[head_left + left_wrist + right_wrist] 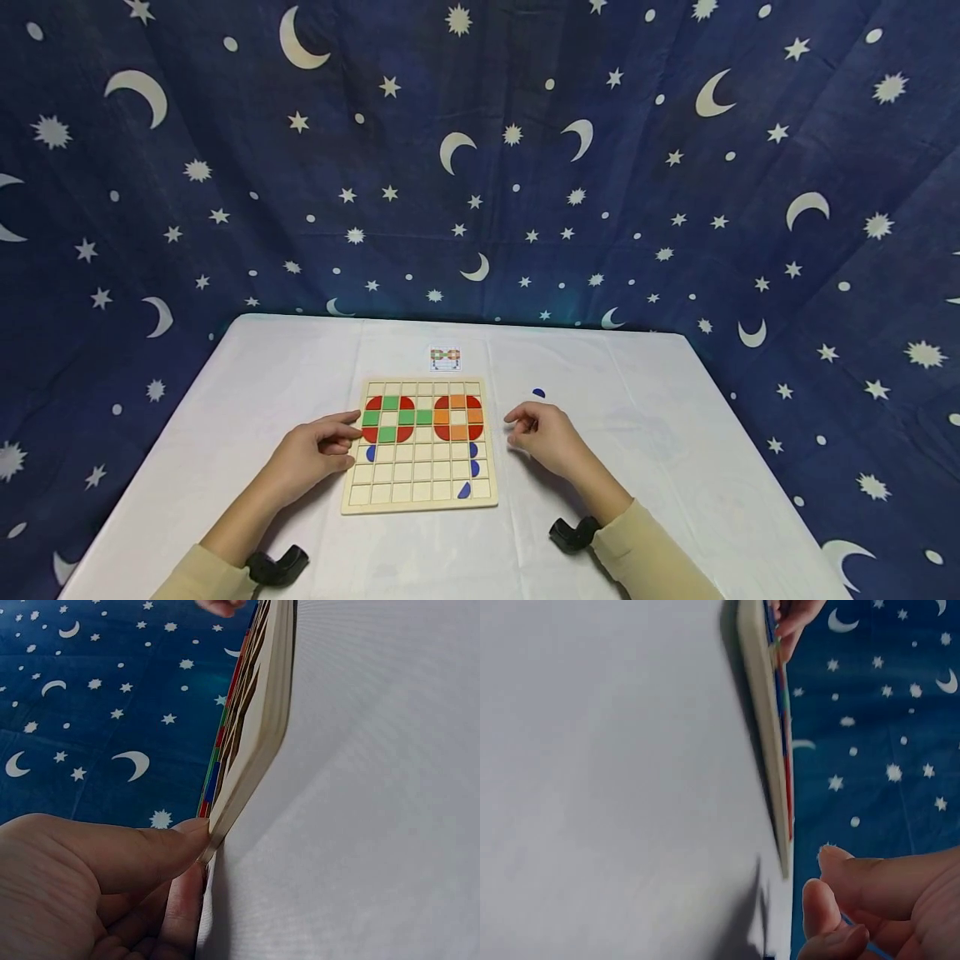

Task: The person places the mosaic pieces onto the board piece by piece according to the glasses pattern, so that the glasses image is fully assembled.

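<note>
A wooden grid board point(402, 493) lies on the table. Red and green pieces form a ring at its upper left, red and orange pieces another at its upper right, with a green square point(423, 417) between. Below sit several blue half-round pieces, one of them point(464, 490) tilted near the bottom. My left hand point(311, 454) is at the board's left edge, its thumb point(161, 851) touching the rim. Right of the board hovers my right hand point(547, 437), fingers loosely bent, nothing visible in it. Just beyond it lies a loose blue half-round piece point(538, 392).
A small pattern card point(446, 358) lies behind the board, showing a similar coloured design. White cloth covers the table point(637, 417). A dark blue star-and-moon curtain point(480, 167) hangs behind and around it. Each wrist wears a black device point(277, 568).
</note>
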`<state>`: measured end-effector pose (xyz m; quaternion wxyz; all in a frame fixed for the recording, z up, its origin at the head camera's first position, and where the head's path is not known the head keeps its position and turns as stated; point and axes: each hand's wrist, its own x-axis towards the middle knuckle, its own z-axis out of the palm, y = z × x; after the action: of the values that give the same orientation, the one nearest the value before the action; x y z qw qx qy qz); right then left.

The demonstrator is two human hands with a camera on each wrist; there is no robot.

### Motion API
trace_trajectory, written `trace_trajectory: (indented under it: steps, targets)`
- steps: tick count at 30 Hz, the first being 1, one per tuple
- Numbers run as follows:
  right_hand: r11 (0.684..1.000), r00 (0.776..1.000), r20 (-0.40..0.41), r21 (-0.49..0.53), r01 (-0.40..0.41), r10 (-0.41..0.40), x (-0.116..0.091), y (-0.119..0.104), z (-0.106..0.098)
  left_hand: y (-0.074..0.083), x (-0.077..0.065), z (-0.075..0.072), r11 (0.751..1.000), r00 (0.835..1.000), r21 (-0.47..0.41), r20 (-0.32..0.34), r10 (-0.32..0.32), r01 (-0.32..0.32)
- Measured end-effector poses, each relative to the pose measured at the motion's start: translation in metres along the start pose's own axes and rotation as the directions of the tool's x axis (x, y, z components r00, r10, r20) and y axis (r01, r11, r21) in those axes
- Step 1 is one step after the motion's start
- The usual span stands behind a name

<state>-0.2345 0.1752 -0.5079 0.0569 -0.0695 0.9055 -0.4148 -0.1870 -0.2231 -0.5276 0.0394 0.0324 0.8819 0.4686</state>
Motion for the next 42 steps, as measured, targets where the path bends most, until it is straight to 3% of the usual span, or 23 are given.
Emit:
trace_trajectory:
  steps: [8,15,22,29,42]
  targets:
    - [0.994,0.992,-0.120,-0.098,-0.039,0.027,0.002,0.022,-0.021,0.000,0.000,-0.002,1.000,1.000,-0.003,-0.004,0.018,-0.018]
    - [0.989,0.990,-0.122,-0.126,-0.079,0.064,0.011,0.028,-0.024,-0.001,-0.001,-0.002,1.000,1.000,-0.008,0.001,0.020,-0.020]
    - [0.975,0.989,-0.127,-0.197,-0.099,0.074,0.018,0.019,-0.017,0.000,-0.001,-0.001,1.000,1.000,-0.004,0.002,0.023,-0.023]
    - [0.964,0.996,-0.080,-0.263,-0.047,0.027,0.016,0.003,-0.004,0.001,-0.001,0.000,1.000,1.000,-0.004,0.000,0.012,-0.012]
    - [0.992,0.995,0.072,-0.105,0.075,-0.067,-0.001,-0.039,0.028,-0.001,-0.001,0.000,1.000,1.000,-0.007,-0.001,0.004,-0.004]
